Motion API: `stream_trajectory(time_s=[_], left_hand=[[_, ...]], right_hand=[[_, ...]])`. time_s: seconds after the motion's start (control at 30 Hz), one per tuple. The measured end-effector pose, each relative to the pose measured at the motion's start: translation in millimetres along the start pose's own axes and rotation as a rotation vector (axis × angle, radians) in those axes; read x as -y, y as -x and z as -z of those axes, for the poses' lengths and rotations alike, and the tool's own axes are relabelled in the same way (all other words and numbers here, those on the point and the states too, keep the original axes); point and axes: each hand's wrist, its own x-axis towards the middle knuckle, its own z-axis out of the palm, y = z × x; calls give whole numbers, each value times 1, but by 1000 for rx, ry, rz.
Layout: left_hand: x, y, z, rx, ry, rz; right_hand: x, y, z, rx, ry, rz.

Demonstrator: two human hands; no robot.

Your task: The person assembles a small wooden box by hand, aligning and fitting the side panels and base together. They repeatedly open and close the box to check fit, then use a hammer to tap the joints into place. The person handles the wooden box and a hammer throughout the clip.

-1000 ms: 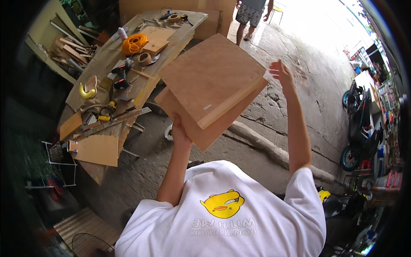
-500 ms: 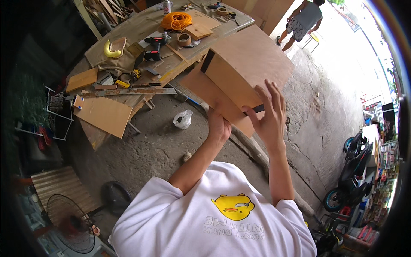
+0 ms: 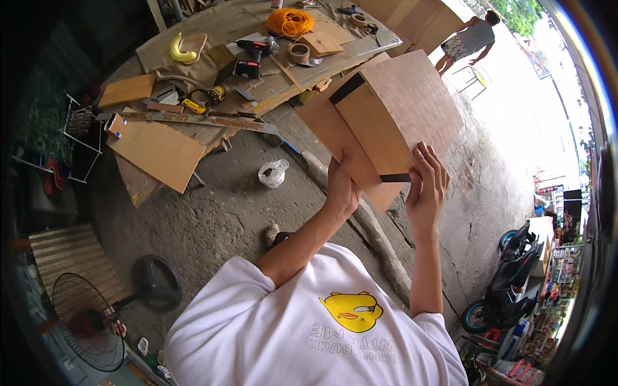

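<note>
Out in front of me a plywood box (image 3: 380, 119) is held up in the air, tilted. Its wide back panel sticks out past the body, and a dark gap shows at each end of the front board. My left hand (image 3: 344, 186) grips the lower part of the back panel from beneath, with its fingers mostly hidden behind the wood. At the lower right corner, my right hand (image 3: 428, 177) is closed on the box's edge, thumb beside the lower dark gap and fingers bent against the side panel.
On the workbench (image 3: 283, 96) lie a cordless drill (image 3: 251, 58), orange cord (image 3: 290, 22), tape roll (image 3: 299, 53), yellow banana-shaped thing (image 3: 180, 50) and wood pieces. A plastic bag (image 3: 273, 174) is on the floor. A fan (image 3: 89, 321), motorcycle (image 3: 505, 283) and another person (image 3: 473, 42) stand farther off.
The box and both hands have shifted right in view. My right hand's spread fingers have drawn together and bent at the corner. The other person is farther off.
</note>
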Motion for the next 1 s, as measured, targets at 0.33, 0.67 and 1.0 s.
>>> stream_trajectory(time_s=[0.33,0.67,1.0], left_hand=[[-27,13,35,-48,-81,59],[-39,34,64,2,-202,64],[-47,22,85,56,-282,148]], right_hand=[[-109,-59,36,-11,-356,-526],[-163,-25,-22,473,-447,-639],[-130,37,-27,441,-548,-758]])
